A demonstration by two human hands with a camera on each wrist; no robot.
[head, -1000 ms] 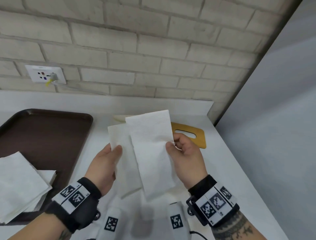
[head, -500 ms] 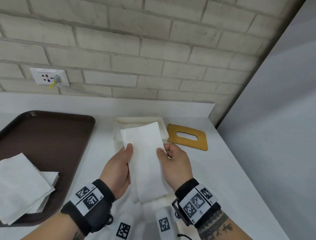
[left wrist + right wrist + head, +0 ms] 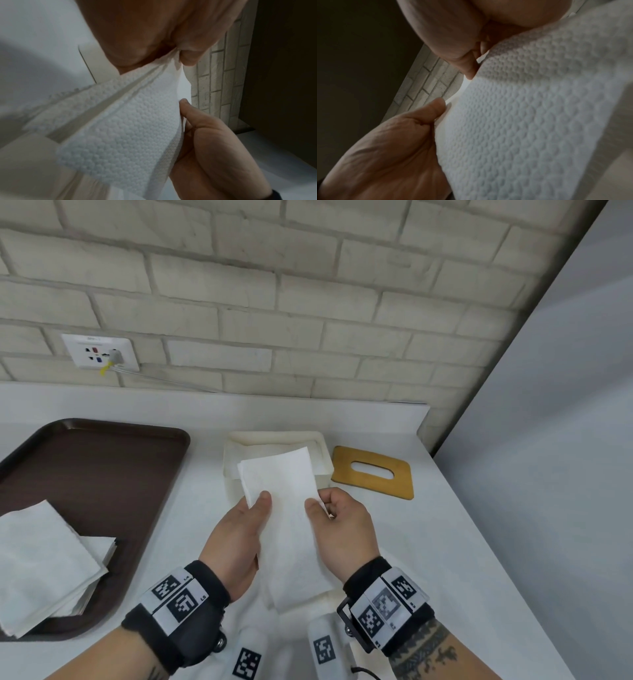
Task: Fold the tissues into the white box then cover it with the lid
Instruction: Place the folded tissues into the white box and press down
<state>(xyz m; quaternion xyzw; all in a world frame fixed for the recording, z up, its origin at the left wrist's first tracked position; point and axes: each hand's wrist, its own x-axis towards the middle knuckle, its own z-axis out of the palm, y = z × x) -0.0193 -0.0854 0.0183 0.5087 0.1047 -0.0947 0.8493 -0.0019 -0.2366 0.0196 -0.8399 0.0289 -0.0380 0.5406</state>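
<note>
A folded white tissue (image 3: 286,508) hangs lengthwise between both hands, just in front of the open white box (image 3: 236,455). My left hand (image 3: 253,508) pinches its left edge, thumb on top. My right hand (image 3: 318,505) pinches the right edge. In the left wrist view the embossed tissue (image 3: 123,128) shows its folded layers under the thumb. The right wrist view shows the same tissue (image 3: 530,121) held between thumb and fingers. The wooden lid (image 3: 373,472) with an oval slot lies flat to the right of the box. A stack of unfolded tissues (image 3: 44,559) rests on the brown tray.
The brown tray (image 3: 102,474) fills the left of the white counter (image 3: 445,542). A brick wall with a power socket (image 3: 99,352) and a plugged-in cable stands behind. A grey wall closes the right side, and the counter ends there.
The two tissue halves have been brought together into one narrow strip. Both hands have moved closer together and lowered toward the box, which now shows behind the tissue.
</note>
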